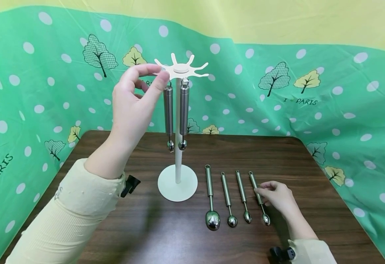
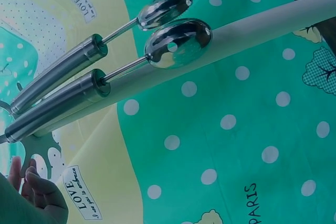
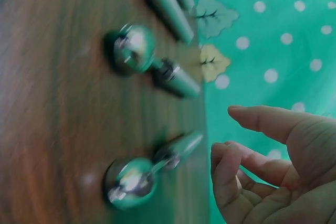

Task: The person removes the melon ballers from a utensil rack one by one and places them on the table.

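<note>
A white stand (image 1: 178, 161) carries a star-shaped hook top (image 1: 181, 68), and two steel scoops (image 1: 168, 110) (image 1: 184, 110) hang from it. My left hand (image 1: 160, 72) is raised there, thumb and forefinger pinching the hook arm above the left hanging scoop. The left wrist view shows both hanging scoops (image 2: 63, 106) along the pole (image 2: 262, 19), with my curled fingers (image 2: 34, 187) under the hook arms. Several more scoops lie in a row on the table. My right hand (image 1: 261, 189) rests its fingertips at the rightmost scoop's (image 1: 265, 216) handle. In the blurred right wrist view that hand (image 3: 226, 135) is loosely curled, with a scoop (image 3: 131, 182) just beyond it.
The brown table (image 1: 146, 227) is walled by a green dotted cloth (image 1: 344, 110) at the back and on both sides. The largest scoop (image 1: 209, 190) lies nearest the stand's round base (image 1: 166, 190). Black wrist mounts (image 1: 131, 183) sit on both sleeves.
</note>
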{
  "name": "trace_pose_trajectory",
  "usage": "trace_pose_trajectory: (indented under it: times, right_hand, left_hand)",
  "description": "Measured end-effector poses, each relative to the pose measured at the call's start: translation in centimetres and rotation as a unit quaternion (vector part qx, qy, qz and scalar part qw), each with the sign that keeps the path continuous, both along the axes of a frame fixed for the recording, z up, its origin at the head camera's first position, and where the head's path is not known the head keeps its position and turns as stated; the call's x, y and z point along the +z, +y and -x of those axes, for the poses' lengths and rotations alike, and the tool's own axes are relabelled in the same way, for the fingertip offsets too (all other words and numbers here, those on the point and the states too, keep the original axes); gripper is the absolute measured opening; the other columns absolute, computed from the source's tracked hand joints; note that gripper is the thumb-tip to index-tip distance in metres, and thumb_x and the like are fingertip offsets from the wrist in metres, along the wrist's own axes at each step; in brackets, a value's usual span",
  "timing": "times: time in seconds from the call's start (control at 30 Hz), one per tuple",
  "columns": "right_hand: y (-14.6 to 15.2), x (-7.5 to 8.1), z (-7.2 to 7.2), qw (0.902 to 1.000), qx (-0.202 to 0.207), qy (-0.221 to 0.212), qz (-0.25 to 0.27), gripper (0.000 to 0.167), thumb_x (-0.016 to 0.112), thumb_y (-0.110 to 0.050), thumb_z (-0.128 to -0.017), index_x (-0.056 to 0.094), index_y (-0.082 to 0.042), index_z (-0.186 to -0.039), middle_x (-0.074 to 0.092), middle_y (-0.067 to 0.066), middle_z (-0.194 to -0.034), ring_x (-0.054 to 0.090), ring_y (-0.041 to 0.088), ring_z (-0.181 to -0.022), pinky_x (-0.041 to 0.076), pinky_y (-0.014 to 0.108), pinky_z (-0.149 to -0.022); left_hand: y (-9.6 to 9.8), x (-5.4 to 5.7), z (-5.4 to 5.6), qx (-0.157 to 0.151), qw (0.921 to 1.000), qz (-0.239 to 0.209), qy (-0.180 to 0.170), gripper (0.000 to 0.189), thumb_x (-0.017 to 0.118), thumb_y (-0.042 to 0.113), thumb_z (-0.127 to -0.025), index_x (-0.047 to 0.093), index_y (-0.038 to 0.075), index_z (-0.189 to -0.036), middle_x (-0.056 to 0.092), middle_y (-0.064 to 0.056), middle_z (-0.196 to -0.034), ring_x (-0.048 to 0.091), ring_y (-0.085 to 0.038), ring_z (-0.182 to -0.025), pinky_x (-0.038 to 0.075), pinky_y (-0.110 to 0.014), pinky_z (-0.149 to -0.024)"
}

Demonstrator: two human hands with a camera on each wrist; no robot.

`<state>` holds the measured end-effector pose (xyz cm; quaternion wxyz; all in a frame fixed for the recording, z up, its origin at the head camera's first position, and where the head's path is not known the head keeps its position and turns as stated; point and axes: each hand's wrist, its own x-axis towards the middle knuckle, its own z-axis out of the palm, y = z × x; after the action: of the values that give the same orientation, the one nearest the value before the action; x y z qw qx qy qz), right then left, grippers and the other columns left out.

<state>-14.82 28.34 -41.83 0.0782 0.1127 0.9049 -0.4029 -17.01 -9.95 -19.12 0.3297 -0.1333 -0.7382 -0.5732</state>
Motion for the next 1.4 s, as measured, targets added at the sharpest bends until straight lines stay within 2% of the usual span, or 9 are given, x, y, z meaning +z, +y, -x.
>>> trace_pose_trajectory:
  times: [0.23,0.57,0.87,1.07,1.23,1.4]
  right_hand:
    - [-1.9,1.8,-0.2,0.9993,0.019,0.023,0.023,0.051,0.070,-0.029,-0.092,0.059,0.009,-0.123,0.069,0.012,-0.096,0.066,0.015,-0.070,0.058,0.030,-0.061]
    - [-4.2,4.0,-0.5,0.9957,0.027,0.063,0.062,0.043,0.071,-0.024,-0.092,0.063,0.006,-0.120,0.068,0.002,-0.081,0.065,0.015,-0.064,0.059,0.030,-0.061]
    - [-6.3,5.9,-1.0,0.9894,0.044,0.099,0.097,0.040,0.072,-0.024,-0.091,0.065,0.006,-0.118,0.072,0.009,-0.092,0.065,0.015,-0.060,0.058,0.030,-0.059]
    - [-7.8,7.0,-1.5,0.9849,0.046,0.100,0.134,0.039,0.073,-0.024,-0.090,0.066,0.002,-0.119,0.071,0.005,-0.093,0.064,0.010,-0.064,0.058,0.027,-0.061]
    - [-9.0,7.9,-1.8,0.9788,0.054,0.120,0.157,0.036,0.074,-0.022,-0.090,0.067,0.001,-0.117,0.072,0.005,-0.094,0.065,0.009,-0.064,0.058,0.028,-0.062]
    - [-10.1,8.8,-2.0,0.9704,0.071,0.143,0.182,0.033,0.073,-0.019,-0.090,0.068,0.003,-0.114,0.071,-0.002,-0.086,0.065,0.011,-0.062,0.058,0.029,-0.062]
  left_hand:
    - [0.0,0.0,0.0,0.002,1.0000,0.002,0.001,0.031,0.071,0.030,-0.091,0.069,0.008,-0.113,0.067,0.003,-0.110,0.047,-0.012,-0.075,0.038,-0.023,-0.056]
    - [0.0,0.0,0.1,0.001,1.0000,-0.002,0.006,0.030,0.072,0.027,-0.091,0.069,0.005,-0.111,0.066,0.003,-0.112,0.043,-0.012,-0.072,0.037,-0.021,-0.056]
    - [0.3,0.1,-0.1,-0.001,0.9999,-0.001,0.010,0.029,0.073,0.026,-0.090,0.070,0.005,-0.109,0.064,0.004,-0.111,0.042,-0.012,-0.072,0.037,-0.023,-0.059]
    - [0.5,0.1,0.0,-0.006,0.9999,-0.004,0.013,0.030,0.074,0.026,-0.089,0.070,0.004,-0.109,0.062,0.006,-0.109,0.043,-0.012,-0.074,0.038,-0.024,-0.061]
    - [0.6,0.0,-0.1,-0.017,0.9996,-0.020,0.000,0.032,0.073,0.028,-0.089,0.069,0.007,-0.113,0.062,0.008,-0.113,0.048,-0.012,-0.079,0.040,-0.024,-0.063]
    - [0.4,-0.2,-0.1,-0.027,0.9991,-0.029,-0.013,0.034,0.069,0.031,-0.093,0.069,0.009,-0.118,0.062,0.007,-0.116,0.050,-0.013,-0.086,0.042,-0.023,-0.065]
